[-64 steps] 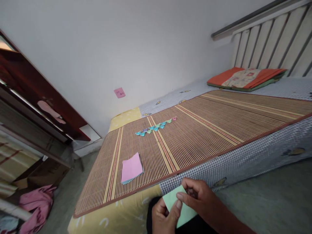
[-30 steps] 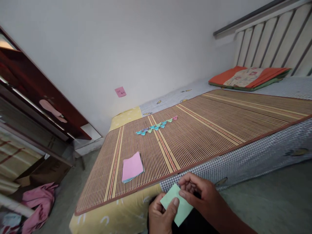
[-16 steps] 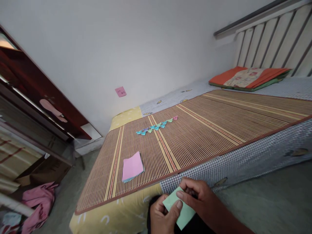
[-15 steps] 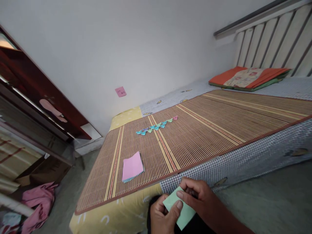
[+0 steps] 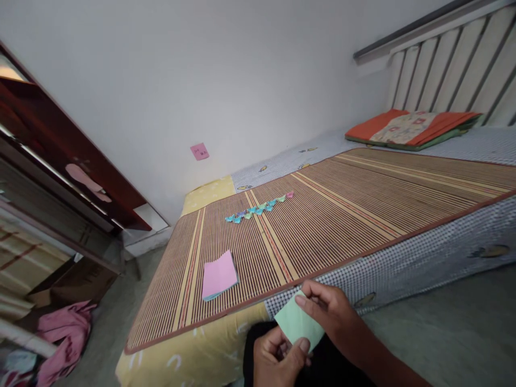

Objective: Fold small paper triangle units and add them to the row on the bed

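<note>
A light green sheet of paper (image 5: 297,322) is held between both hands in front of the bed's near edge. My left hand (image 5: 280,357) pinches its lower corner, thumb on top. At the upper right side, my right hand (image 5: 328,312) grips the paper between thumb and fingers. Beyond them, a stack of pink paper (image 5: 220,276) with blue sheets beneath lies on the striped bamboo mat (image 5: 330,226). Farther back on the mat sits a zigzag row of small folded paper pieces (image 5: 260,209) in blue, green, purple and pink.
A folded orange quilt (image 5: 415,129) lies at the far right by the white radiator (image 5: 447,64). A pink note (image 5: 200,151) is on the wall. Pink cloth (image 5: 66,338) and a cardboard box (image 5: 76,279) are on the floor at left.
The green paper has been turned and raised slightly, showing a broader face. My right hand has moved up a little with it; my left hand has shifted to its lower corner.
</note>
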{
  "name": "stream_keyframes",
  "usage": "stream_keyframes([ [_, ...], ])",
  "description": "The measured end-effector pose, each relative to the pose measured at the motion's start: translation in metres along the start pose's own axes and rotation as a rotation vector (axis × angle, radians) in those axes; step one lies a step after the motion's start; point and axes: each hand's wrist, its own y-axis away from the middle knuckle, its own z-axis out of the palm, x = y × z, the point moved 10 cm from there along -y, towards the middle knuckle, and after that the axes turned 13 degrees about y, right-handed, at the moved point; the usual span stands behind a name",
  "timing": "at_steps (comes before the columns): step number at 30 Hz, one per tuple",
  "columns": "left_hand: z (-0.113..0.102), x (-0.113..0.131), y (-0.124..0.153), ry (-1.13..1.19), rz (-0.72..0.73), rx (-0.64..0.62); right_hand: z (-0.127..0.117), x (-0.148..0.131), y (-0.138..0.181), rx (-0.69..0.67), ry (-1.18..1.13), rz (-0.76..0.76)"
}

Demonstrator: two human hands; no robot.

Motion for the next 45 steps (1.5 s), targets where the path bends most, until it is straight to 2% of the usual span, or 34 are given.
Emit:
stream_keyframes([
  [9,0.0,-0.001,-0.008,0.162,-0.059,0.043,0.01,0.003,0.004,-0.079,0.163,0.046],
  [14,-0.001,0.005,-0.007,0.291,-0.086,0.108,0.014,0.004,0.006,-0.134,0.13,0.037],
  [18,-0.007,0.009,-0.004,0.407,-0.118,0.213,0.006,0.012,0.009,-0.113,0.104,0.079],
  [25,-0.005,0.014,-0.004,0.478,-0.1,0.257,-0.013,0.008,0.004,-0.06,0.062,0.047],
  [30,0.003,0.017,-0.008,0.521,-0.082,0.204,0.019,0.017,0.011,-0.194,0.077,0.083],
  [32,0.003,0.019,-0.01,0.504,-0.078,0.181,0.027,0.021,0.016,-0.203,0.121,0.099],
  [39,-0.004,0.025,-0.013,0.451,-0.071,0.233,0.034,0.021,0.021,-0.213,0.148,0.105],
  [45,0.0,0.022,-0.015,0.476,-0.086,0.203,0.034,0.02,0.02,-0.196,0.183,0.074],
])
